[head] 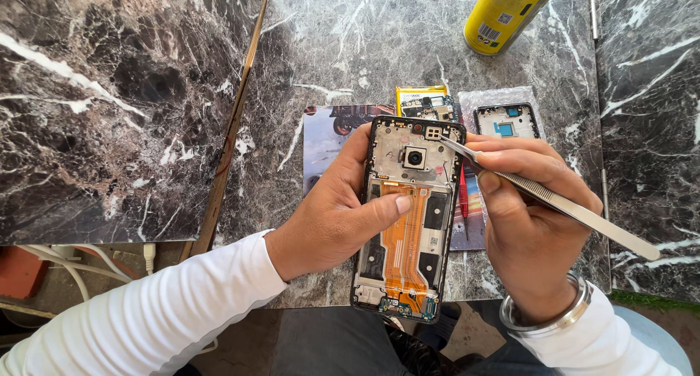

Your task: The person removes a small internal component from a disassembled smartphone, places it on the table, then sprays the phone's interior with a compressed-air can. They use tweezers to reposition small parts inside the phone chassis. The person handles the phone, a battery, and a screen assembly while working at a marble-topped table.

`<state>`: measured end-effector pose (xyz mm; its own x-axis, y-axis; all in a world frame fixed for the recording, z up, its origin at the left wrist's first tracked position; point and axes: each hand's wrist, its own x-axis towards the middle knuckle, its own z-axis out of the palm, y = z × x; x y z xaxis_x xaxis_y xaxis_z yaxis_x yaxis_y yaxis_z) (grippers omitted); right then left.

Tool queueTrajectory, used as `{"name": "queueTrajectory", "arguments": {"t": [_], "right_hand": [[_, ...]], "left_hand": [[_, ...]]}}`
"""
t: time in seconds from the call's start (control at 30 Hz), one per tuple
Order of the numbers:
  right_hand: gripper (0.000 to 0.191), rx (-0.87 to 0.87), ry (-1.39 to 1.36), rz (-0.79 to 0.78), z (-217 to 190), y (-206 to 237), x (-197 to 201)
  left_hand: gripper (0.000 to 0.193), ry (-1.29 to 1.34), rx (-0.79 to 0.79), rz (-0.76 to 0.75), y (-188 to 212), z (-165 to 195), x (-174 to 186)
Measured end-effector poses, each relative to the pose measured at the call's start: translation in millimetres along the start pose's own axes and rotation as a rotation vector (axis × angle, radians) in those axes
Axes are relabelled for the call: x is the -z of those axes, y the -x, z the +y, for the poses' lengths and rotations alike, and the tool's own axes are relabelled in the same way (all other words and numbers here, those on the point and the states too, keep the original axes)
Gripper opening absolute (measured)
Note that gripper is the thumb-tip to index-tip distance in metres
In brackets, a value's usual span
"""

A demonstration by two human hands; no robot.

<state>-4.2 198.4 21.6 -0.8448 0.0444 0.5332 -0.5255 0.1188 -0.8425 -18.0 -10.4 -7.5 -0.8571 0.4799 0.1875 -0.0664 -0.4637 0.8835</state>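
Note:
My left hand (335,212) grips an opened phone frame (408,216) from its left side, thumb resting on the orange flex cable (405,241). The phone's back is off, showing a round camera module (415,157) near the top and dark inner parts. My right hand (529,226) holds metal tweezers (554,201) like a pen. The tweezer tips touch a small part (433,133) at the phone's top right corner.
A picture mat (324,139) lies on the marble table (364,48) under the phone. Behind it lie a yellow-edged phone part (423,101) and a black frame piece (507,121). A yellow can (503,13) lies at the back. White cables (80,267) hang lower left.

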Motion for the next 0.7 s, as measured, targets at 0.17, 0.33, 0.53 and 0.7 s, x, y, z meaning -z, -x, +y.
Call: {"name": "queueTrajectory", "arguments": {"t": [0.17,0.33,0.53,0.7], "right_hand": [[0.007,0.009,-0.052,-0.034,5.9,3.1,2.4],[0.007,-0.003,-0.084,-0.034,9.0,5.0,5.3],[0.009,-0.052,-0.264,-0.011,12.6,5.7,5.0],[0.012,-0.137,-0.448,0.017,18.3,8.7,7.6]], "left_hand": [[0.065,0.068,0.034,-0.008,0.7,-1.1,1.3],[0.066,0.118,0.053,-0.008,0.3,-1.9,1.4],[0.064,0.059,0.037,-0.014,1.1,-0.9,1.3],[0.063,0.088,0.038,-0.021,0.3,-0.8,0.9]]}}
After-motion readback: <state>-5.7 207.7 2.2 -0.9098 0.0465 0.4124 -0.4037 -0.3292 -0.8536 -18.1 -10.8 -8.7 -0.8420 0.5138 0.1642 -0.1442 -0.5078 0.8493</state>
